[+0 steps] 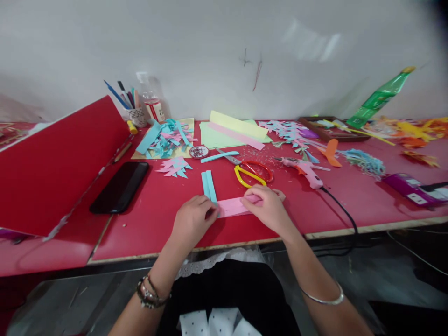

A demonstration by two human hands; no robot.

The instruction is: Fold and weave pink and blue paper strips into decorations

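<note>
A pink paper strip [231, 207] lies crosswise near the front of the red table, between my two hands. My left hand [193, 218] has its fingers closed at the strip's left end, beside a folded light-blue paper strip [209, 185]. On the right, my right hand [266, 206] pinches the pink strip, with part of it hidden under the fingers. Just behind that hand rest scissors [250, 173] with one yellow and one red handle. A pile of pink and blue cut pieces [175, 166] sits farther left.
A black phone [120, 187] and a standing red board [66, 163] are at left. Paper sheets [227, 135], blue scraps [164, 140] and a pen cup [137, 116] line the back. Right of the scissors are a corded pink glue gun [304, 171] and a tilted green bottle [381, 99].
</note>
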